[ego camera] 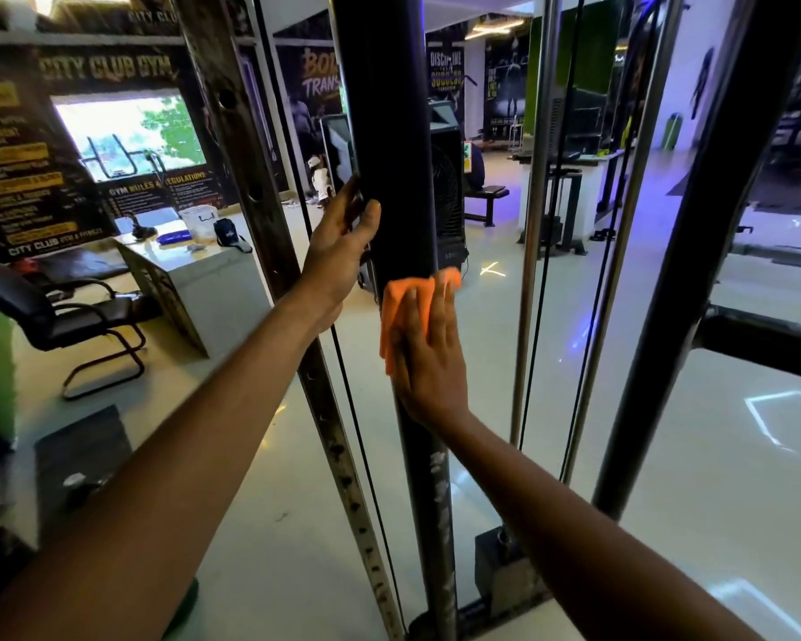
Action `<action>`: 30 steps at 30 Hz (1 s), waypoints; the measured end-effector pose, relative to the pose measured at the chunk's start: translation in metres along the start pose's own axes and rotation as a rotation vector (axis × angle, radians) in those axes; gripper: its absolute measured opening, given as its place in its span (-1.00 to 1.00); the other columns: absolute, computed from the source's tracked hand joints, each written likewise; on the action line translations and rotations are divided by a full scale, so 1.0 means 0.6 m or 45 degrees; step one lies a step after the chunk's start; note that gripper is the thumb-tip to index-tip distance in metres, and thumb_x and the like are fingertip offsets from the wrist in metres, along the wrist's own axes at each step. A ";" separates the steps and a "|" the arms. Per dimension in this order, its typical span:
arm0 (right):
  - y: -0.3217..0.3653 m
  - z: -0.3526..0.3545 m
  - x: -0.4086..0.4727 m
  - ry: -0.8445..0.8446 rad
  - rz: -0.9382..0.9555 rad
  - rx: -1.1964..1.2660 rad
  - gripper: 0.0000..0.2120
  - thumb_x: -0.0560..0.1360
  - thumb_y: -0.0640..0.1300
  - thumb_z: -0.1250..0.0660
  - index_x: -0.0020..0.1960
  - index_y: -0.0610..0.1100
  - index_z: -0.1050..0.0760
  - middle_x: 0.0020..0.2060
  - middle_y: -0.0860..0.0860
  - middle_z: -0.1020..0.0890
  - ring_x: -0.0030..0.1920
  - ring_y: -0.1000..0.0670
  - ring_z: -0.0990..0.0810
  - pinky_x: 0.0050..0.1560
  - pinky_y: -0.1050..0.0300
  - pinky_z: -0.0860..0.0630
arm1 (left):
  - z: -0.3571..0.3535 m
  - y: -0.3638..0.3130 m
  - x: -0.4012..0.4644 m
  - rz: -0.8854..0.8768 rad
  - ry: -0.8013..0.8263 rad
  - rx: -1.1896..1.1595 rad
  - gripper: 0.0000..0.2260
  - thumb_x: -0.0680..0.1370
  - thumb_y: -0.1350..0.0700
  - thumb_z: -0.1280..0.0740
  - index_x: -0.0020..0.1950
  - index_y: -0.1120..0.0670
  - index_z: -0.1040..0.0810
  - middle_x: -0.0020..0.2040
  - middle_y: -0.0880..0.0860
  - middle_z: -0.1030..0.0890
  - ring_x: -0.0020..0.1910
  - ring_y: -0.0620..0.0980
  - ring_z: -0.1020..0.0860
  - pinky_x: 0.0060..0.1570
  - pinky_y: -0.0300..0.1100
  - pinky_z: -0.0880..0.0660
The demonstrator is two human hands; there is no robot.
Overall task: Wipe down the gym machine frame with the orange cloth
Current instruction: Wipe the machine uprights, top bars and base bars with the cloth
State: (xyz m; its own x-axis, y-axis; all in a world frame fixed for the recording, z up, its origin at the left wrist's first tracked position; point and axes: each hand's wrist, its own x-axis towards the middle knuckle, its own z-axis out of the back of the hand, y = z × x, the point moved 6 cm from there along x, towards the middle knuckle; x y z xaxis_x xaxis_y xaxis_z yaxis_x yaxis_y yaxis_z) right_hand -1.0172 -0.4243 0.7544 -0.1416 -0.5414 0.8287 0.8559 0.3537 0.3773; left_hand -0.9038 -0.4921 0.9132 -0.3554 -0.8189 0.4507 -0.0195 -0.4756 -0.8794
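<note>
Behind the black upright post [391, 131] of the gym machine frame, most of the left hand's fingers are hidden; only the thumb is seen lying on the post's front, so the left hand [338, 242] is wrapped round the post. The top and foot of the post are cut off or lost in shadow. Just below that hand, the orange cloth [405, 300] is pressed flat against the post by the right hand [424, 349], its fingers held straight, with nothing clasped. Much of the cloth is covered by the palm. The poster text at the left is blurred in parts. A pale glossy floor [667, 363] is seen throughout the room, with a perforated steel upright [269, 252], a black chair [84, 316] and a white desk [195, 270]. On the desk a clear tub [198, 222] is set; its contents cannot be made out.
</note>
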 end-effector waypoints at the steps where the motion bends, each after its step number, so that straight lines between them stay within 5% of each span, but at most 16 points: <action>1: -0.014 -0.015 -0.045 0.049 -0.018 0.008 -0.10 0.71 -0.04 -0.37 0.77 0.00 0.22 0.75 -0.18 0.22 0.75 -0.32 0.18 0.52 -0.48 -0.38 | -0.002 0.010 -0.006 0.017 -0.003 -0.013 -0.52 0.75 -0.10 -0.28 0.67 -0.23 -0.30 0.61 -0.11 -0.44 0.59 -0.04 -0.39 0.56 0.19 -0.39; 6: -0.022 -0.031 -0.083 0.113 -0.093 0.068 0.00 0.69 -0.03 -0.40 0.75 0.17 0.34 0.74 -0.14 0.29 0.74 -0.33 0.18 0.48 -0.52 -0.41 | -0.013 0.052 -0.034 0.084 0.002 -0.029 -0.55 0.75 -0.11 -0.27 0.66 -0.23 -0.33 0.59 -0.11 -0.46 0.59 -0.03 -0.40 0.56 0.20 -0.39; 10: 0.009 0.002 0.032 0.000 -0.100 0.114 -0.22 0.74 0.13 -0.23 0.76 -0.05 0.14 0.75 -0.15 0.25 0.75 -0.29 0.18 0.60 -0.46 -0.28 | -0.014 0.065 -0.038 0.094 0.017 -0.015 -0.50 0.73 -0.16 -0.28 0.68 -0.21 -0.31 0.61 -0.09 -0.43 0.59 0.00 -0.40 0.52 0.14 -0.45; 14: 0.007 -0.001 0.025 -0.030 -0.076 0.069 -0.25 0.75 0.08 -0.23 0.75 -0.08 0.13 0.75 -0.13 0.23 0.75 -0.29 0.15 0.63 -0.41 -0.27 | -0.014 0.085 -0.049 0.114 0.018 -0.028 -0.52 0.74 -0.14 -0.27 0.68 -0.19 -0.31 0.58 -0.10 -0.47 0.55 -0.03 -0.45 0.46 0.02 -0.51; 20: -0.044 -0.049 -0.145 0.151 -0.160 0.062 0.13 0.65 -0.13 -0.48 0.72 0.21 0.40 0.75 -0.12 0.28 0.74 -0.34 0.12 0.46 -0.49 -0.45 | -0.019 0.118 -0.064 0.170 -0.010 -0.048 -0.53 0.69 -0.19 -0.32 0.62 -0.27 -0.38 0.57 -0.11 -0.48 0.57 0.01 -0.43 0.55 0.22 -0.41; 30: -0.011 -0.008 0.007 0.036 -0.060 0.101 -0.30 0.78 0.13 -0.18 0.74 -0.08 0.09 0.75 -0.22 0.18 0.75 -0.31 0.15 0.61 -0.45 -0.28 | -0.019 0.109 -0.063 0.178 0.004 -0.006 -0.57 0.76 -0.12 -0.24 0.65 -0.21 -0.36 0.54 -0.10 -0.51 0.50 -0.05 -0.50 0.35 -0.09 -0.56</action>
State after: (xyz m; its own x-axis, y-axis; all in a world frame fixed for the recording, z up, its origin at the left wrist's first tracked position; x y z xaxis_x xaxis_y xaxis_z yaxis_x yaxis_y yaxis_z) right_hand -1.0209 -0.4322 0.7535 -0.1657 -0.5799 0.7977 0.8063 0.3861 0.4481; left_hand -0.9020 -0.4885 0.8371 -0.3575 -0.8761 0.3234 0.0259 -0.3555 -0.9343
